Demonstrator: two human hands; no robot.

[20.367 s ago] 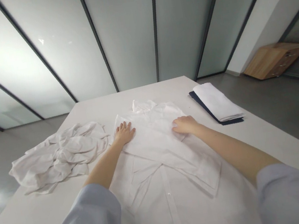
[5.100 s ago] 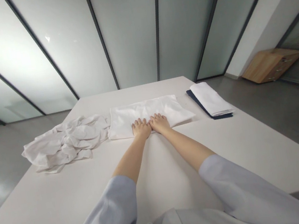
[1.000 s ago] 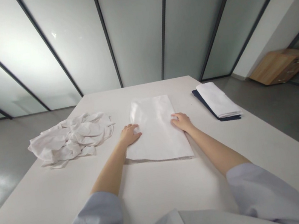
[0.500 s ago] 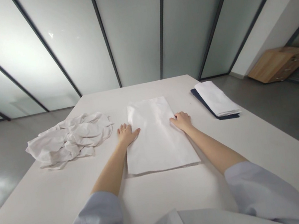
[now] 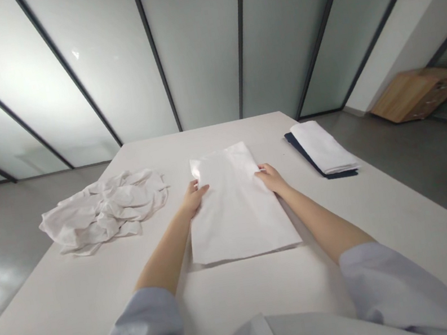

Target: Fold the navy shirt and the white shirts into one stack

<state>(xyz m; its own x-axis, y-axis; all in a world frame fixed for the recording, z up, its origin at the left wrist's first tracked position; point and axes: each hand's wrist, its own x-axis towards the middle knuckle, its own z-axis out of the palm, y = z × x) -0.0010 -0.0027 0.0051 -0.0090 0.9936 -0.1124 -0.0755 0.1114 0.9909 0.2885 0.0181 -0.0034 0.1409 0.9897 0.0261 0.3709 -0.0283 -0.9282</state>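
Where they lay flat before, both hands' fingers (image 5: 200,190) now pinch the folded shirt's (image 5: 236,205) lifted edges.

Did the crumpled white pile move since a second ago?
No. The crumpled white pile lies at the same spot near the table's left edge; only the camera shifted.

Smooth white cloth, seemingly cotton: folded shirt (image 5: 236,205).
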